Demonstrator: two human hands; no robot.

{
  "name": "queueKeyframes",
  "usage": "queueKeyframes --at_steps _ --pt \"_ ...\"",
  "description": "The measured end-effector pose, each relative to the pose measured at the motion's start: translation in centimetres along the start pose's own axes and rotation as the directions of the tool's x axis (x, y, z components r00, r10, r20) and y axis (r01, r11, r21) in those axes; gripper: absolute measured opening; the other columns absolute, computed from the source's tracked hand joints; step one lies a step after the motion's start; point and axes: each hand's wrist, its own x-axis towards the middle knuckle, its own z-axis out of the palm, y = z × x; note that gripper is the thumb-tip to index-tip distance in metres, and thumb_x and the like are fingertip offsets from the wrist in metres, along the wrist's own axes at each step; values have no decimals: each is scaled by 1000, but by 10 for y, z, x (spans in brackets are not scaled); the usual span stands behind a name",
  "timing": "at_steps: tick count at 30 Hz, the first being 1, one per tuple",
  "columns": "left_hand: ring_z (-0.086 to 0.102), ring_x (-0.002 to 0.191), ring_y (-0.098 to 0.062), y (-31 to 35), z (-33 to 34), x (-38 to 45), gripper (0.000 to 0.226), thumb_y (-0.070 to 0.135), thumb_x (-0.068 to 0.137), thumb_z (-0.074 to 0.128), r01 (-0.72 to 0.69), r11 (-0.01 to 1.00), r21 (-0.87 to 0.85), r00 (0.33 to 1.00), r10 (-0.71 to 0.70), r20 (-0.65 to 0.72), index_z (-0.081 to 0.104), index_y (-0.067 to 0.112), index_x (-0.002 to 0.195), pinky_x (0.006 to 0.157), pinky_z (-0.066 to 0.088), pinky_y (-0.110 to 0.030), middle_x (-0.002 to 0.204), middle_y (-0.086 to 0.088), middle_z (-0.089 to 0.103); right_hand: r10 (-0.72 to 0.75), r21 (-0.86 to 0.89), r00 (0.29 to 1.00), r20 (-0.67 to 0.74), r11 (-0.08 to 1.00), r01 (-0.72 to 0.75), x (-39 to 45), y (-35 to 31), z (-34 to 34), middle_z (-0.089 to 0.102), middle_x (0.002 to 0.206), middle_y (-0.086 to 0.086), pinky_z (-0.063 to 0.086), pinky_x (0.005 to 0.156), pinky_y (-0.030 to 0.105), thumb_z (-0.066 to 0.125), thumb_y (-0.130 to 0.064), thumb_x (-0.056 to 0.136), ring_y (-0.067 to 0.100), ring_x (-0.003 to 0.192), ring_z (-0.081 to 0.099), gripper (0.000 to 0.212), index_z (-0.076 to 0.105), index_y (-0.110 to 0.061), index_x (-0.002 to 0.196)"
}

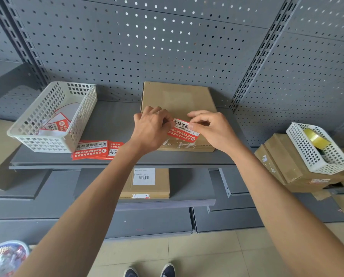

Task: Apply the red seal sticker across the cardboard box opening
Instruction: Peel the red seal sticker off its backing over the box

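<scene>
Both hands pinch a red seal sticker over the front of a flat cardboard box on the shelf: the left hand at its left end, the right hand on its right. Spare stickers lie by the shelf's front edge, beside a white basket.

Counting quick: 2 hands, my left hand and right hand, both pinching 1 red seal sticker. Flat cardboard boxes: 2, the one I'm working on and 1 w/ a barcode label on the shelf below. 1 bigger taped carton at right. White plastic baskets: 2, left one w/ peeled backings, right one w/ 1 tape roll. Spare sticker sheets: at least 2, stacked, can't tell exact no. 2 shoes.
</scene>
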Motion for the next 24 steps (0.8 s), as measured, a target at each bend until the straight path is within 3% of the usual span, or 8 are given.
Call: queueKeyframes --at_steps 8,13,16,20,24 --pt "46 104 -22 0 1 0 16 34 97 54 4 1000 6 1000 -4 1 64 22 95 87 32 -43 106 5 63 2 4 999 -34 1000 -2 -5 0 0 70 123 -12 47 107 36 77 -23 87 1 115 63 8 81 -20 93" --pt "45 104 -22 1 1 0 15 34 98 54 5 1000 2 1000 -5 2 63 23 94 87 32 -42 107 5 63 4 42 997 -79 999 -1 -8 0 -1 70 125 -8 52 101 27 78 -21 86 3 111 66 25 77 -14 110" --pt "46 104 -22 1 1 1 15 34 98 53 8 1000 -1 1000 -8 2 63 23 94 88 32 -43 107 6 63 5 11 998 -69 1000 -4 -12 4 -11 71 124 -5 49 102 21 78 -17 86 1 109 66 16 79 -14 101" --pt "46 105 -23 1 1 1 16 35 98 53 2 1000 5 1000 -2 -1 63 23 95 87 30 -42 106 6 62 5 -38 999 -49 999 -7 -20 9 -16 71 121 -9 44 107 25 77 -16 86 -1 114 63 10 79 -26 86" --pt "45 104 -22 1 1 0 16 35 98 53 -4 1000 5 1000 4 -7 63 23 94 85 27 -39 105 6 62 -2 -32 998 -61 999 0 -21 8 -15 71 122 -8 43 107 23 76 -15 87 -2 114 63 6 80 -19 87"
